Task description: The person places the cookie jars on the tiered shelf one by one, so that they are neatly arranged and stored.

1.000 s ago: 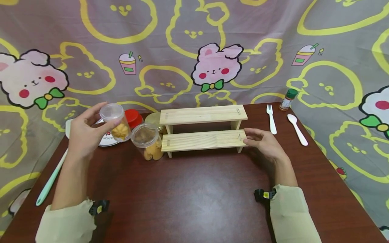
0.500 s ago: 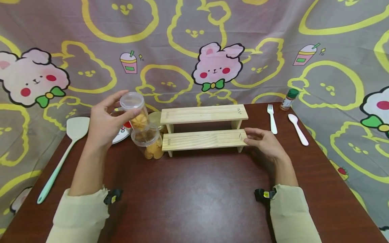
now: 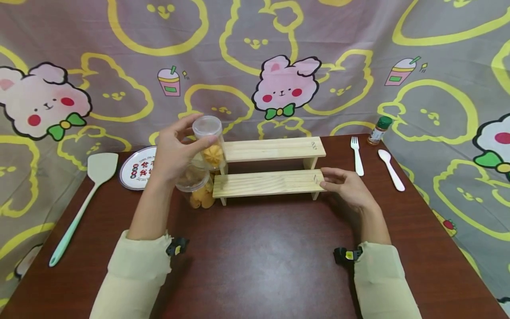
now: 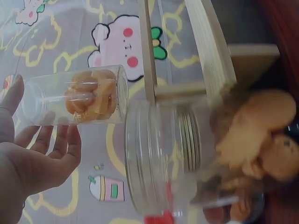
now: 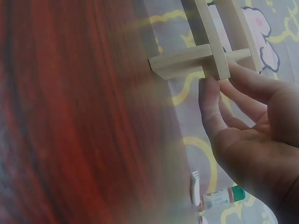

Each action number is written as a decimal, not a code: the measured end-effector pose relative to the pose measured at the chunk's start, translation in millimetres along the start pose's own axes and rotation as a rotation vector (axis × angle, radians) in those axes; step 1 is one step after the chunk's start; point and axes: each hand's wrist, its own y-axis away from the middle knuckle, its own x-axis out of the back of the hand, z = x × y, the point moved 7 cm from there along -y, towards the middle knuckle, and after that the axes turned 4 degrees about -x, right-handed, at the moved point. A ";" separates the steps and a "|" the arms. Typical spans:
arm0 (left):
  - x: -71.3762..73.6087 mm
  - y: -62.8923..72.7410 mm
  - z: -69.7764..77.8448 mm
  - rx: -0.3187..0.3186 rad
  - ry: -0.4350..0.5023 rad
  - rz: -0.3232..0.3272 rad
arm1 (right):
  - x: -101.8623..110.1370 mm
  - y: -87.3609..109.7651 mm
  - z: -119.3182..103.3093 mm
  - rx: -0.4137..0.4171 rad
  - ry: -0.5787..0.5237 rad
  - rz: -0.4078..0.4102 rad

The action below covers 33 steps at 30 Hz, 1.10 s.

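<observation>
My left hand (image 3: pixel 173 150) grips a tall clear jar (image 3: pixel 214 148) of orange cookies between thumb and fingers, raised at the left end of a two-tier wooden rack (image 3: pixel 267 184). In the left wrist view the jar (image 4: pixel 96 95) lies across the fingers, its cookies gathered at the base. Just below it, a wider clear jar (image 3: pixel 199 195) with cookies stands on the table against the rack's left side. At the rack's other end, my right hand (image 3: pixel 350 188) pinches the lower board. The right wrist view shows thumb and fingertips at that board's end (image 5: pixel 219 67).
Behind the left hand lies an oval plate (image 3: pixel 135 170), beside a spatula (image 3: pixel 101 168). A red lid (image 4: pixel 161 218) shows behind the wide jar. On the right are a white fork (image 3: pixel 356 157), a white spoon (image 3: pixel 390 170) and a green-capped seasoning bottle (image 3: pixel 376 133).
My left hand has carried the tall jar rightward and up, from over the plate past the wide jar to the rack's left end. The right hand stays on the lower board.
</observation>
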 end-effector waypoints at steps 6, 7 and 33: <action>-26.1 -2.2 -0.4 0.023 0.018 -0.039 | 1.6 -0.9 -0.9 0.001 -0.014 -0.001; -30.7 -2.6 -0.5 0.026 0.023 -0.045 | 2.1 -0.8 -1.4 0.003 -0.014 0.001; -108.4 -23.4 -7.6 0.025 0.077 -0.111 | 1.2 1.0 -1.6 0.008 -0.004 -0.003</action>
